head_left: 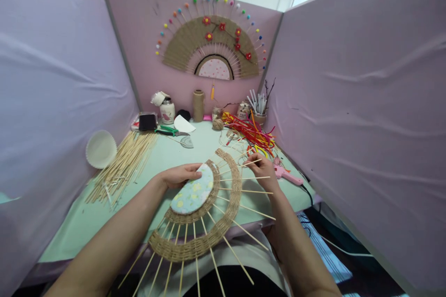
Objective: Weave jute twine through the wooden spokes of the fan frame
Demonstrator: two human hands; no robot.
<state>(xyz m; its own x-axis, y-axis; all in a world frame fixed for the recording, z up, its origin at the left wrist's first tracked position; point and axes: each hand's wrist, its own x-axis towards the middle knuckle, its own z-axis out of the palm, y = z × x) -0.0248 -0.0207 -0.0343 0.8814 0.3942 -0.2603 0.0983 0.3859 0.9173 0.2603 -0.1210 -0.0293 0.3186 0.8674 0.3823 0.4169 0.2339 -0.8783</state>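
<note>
A half-round woven fan [232, 204] of thin sticks and brown twine lies tilted over the table's front edge and my lap. Its twine forms an inner and an outer band, with bare stick ends spreading outward. My left hand [183, 175] grips the pale blue, flower-patterned half disc [195, 191] at the fan's centre, thumb on top. At the fan's upper right, my right hand [260, 167] pinches what looks like a thin strand of twine beside a stick, near the outer band's end. The fingers partly hide the strand.
Loose sticks [120, 164] and a white fluted cup [101, 149] lie left. Behind are green-handled pruning shears [169, 131], a protractor [187, 142] and a twine ball [218, 124]. Coloured pipe cleaners [249, 130] and a pink glue gun [287, 175] lie right. A finished fan [190, 39] hangs behind.
</note>
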